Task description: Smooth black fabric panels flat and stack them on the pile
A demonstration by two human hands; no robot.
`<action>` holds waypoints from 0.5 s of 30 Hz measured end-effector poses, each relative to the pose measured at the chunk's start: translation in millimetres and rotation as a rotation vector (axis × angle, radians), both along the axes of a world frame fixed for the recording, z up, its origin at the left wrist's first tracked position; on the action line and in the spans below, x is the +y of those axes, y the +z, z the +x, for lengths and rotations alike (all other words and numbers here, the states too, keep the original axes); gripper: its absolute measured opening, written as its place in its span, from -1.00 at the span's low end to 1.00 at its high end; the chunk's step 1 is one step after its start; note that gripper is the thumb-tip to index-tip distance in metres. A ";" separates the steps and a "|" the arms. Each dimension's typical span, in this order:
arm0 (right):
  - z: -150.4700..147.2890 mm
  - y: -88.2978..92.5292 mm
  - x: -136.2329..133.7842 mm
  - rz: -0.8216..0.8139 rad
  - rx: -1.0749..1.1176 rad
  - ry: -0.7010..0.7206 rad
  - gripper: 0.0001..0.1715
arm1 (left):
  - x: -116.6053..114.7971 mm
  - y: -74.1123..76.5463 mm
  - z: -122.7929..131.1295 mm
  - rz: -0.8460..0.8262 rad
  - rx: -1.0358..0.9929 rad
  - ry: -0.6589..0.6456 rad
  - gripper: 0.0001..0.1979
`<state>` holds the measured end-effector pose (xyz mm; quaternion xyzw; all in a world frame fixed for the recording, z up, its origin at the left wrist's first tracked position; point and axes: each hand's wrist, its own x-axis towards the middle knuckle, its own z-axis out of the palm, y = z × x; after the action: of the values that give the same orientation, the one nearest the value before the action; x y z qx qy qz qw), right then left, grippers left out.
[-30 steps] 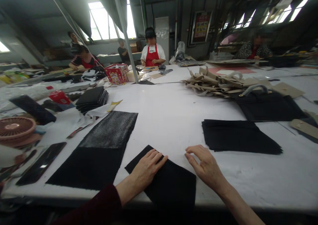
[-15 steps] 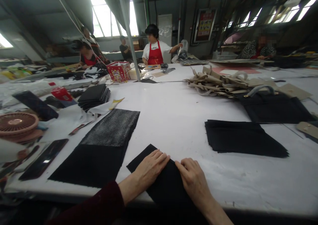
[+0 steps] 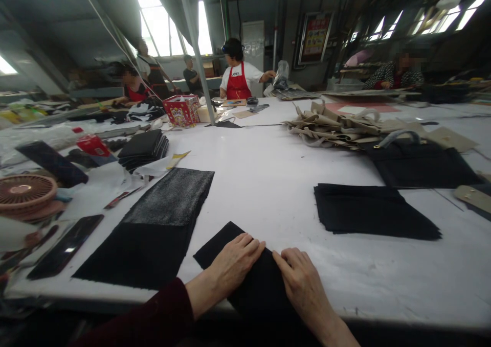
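Observation:
A piece of black fabric (image 3: 261,291) lies at the table's front edge, turned at an angle, its near end running off toward me. Across its upper edge rests my left hand (image 3: 236,261), fingers close together and curled over the fabric. My right hand (image 3: 303,280) pinches the same edge a little to the right, thumb and fingers closed on it. To the left is a stack of larger black fabric sheets (image 3: 134,252) with a grey, speckled far part. A neat stack of black pieces (image 3: 372,211) lies on the right.
On the white table (image 3: 253,173) stand a pink fan (image 3: 25,193) and a phone (image 3: 65,247) at left, near folded black cloth (image 3: 143,147). Beige bag pieces (image 3: 337,124) and a black bag (image 3: 425,165) occupy the right. A pole (image 3: 197,50) rises beyond; co-workers are farther back.
Both hands have slid slightly right and down along the fabric's edge, still on it. A co-worker at back left has straightened up. The view has shifted slightly.

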<state>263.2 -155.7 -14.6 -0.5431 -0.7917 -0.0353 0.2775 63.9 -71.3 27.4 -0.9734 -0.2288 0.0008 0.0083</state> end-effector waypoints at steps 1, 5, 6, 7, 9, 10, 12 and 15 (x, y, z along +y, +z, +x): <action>1.1 0.1 -0.9 0.001 0.005 0.005 -0.64 | -0.9 0.1 0.6 -0.001 0.004 0.001 -0.52; 4.1 0.9 -4.5 0.013 0.017 0.005 -0.64 | -3.3 -0.4 2.8 0.015 0.007 -0.009 -0.53; 4.6 1.2 -5.4 0.018 0.020 0.001 -0.64 | -3.5 -0.4 3.1 0.020 0.001 -0.015 -0.53; 5.1 1.5 -6.3 0.025 0.023 -0.005 -0.63 | -3.7 -0.2 3.3 0.021 -0.008 -0.021 -0.53; 6.4 1.8 -7.6 0.045 0.032 -0.015 -0.62 | -3.8 0.3 3.5 0.005 -0.027 -0.030 -0.53; 7.3 1.4 -7.8 0.060 0.037 -0.016 -0.61 | -3.8 0.5 3.6 -0.011 -0.031 -0.035 -0.53; 10.1 -1.8 -6.7 0.110 0.031 -0.003 -0.60 | -3.6 0.4 4.0 -0.036 -0.027 -0.037 -0.53; 15.7 -13.8 -1.9 0.214 -0.034 0.032 -0.60 | -3.3 0.4 6.1 -0.031 -0.016 -0.017 -0.48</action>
<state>278.9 -157.5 -28.4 -0.4972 -0.7965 -0.1243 0.3210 70.0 -74.6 27.8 -0.9754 -0.2205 -0.0034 -0.0087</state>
